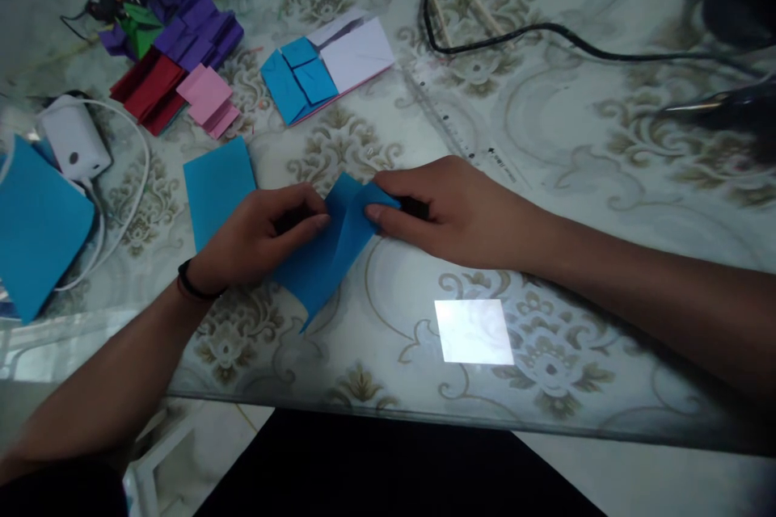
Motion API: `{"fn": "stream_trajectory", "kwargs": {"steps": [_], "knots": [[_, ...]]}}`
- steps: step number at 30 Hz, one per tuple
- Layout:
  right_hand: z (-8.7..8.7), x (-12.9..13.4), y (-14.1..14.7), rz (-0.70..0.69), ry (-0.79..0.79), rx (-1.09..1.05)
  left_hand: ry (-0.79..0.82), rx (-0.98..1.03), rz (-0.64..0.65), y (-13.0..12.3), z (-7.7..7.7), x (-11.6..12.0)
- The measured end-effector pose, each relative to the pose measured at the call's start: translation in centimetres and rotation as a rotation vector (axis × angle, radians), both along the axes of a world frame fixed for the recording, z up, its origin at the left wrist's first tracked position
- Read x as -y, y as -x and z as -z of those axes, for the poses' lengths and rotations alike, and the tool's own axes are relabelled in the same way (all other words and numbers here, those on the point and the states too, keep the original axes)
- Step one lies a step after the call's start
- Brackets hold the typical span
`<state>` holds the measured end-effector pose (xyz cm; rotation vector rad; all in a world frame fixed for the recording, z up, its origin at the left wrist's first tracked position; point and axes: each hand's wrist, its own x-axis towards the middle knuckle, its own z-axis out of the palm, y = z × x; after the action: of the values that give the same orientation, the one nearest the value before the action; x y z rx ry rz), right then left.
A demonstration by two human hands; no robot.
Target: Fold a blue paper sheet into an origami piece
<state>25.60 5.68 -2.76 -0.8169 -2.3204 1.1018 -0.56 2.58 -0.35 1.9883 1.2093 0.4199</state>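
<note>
Between my two hands is a sheet of blue paper point(332, 257), creased lengthwise and partly folded over. My right hand point(440, 210) pinches its upper right corner between thumb and fingers. My left hand point(267, 230), with a dark band at the wrist, grips the sheet's left side, thumb and forefinger tips close together. The paper's lower end curls slightly up off the table. Just behind my left hand lies another blue paper piece point(218, 182), flat and partly covered by that hand.
Folded purple paper point(197, 32), red paper point(149, 89) and pink paper point(209, 101) lie at the back left. A blue-and-white folded piece point(327, 69) sits behind my hands, near a clear ruler point(445, 121). A black cable point(546, 28) crosses the back; a white device point(73, 137) stands left.
</note>
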Motion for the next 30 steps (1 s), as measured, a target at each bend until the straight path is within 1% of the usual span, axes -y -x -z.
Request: {"fn": "stream_trajectory", "kwargs": {"steps": [6,11,16,22,26,30], "knots": [[-0.02,-0.02,0.02,0.011,-0.020,0.004,0.009,0.003,-0.008,-0.05,-0.02,-0.01],[-0.16,0.06,-0.01,0.017,-0.013,0.015,-0.008,0.030,0.013,-0.03,0.10,-0.03],[0.25,0.03,-0.03,0.026,-0.013,0.013,0.010,0.024,-0.006,-0.10,0.17,-0.02],[0.34,0.15,-0.23,0.035,-0.032,0.028,-0.051,0.071,0.030,0.01,0.41,-0.06],[0.22,0.20,-0.42,0.035,-0.094,0.022,-0.062,0.040,0.023,0.08,0.44,-0.08],[0.36,0.17,-0.53,0.020,-0.144,0.007,-0.090,0.062,0.060,0.13,0.54,-0.17]]}}
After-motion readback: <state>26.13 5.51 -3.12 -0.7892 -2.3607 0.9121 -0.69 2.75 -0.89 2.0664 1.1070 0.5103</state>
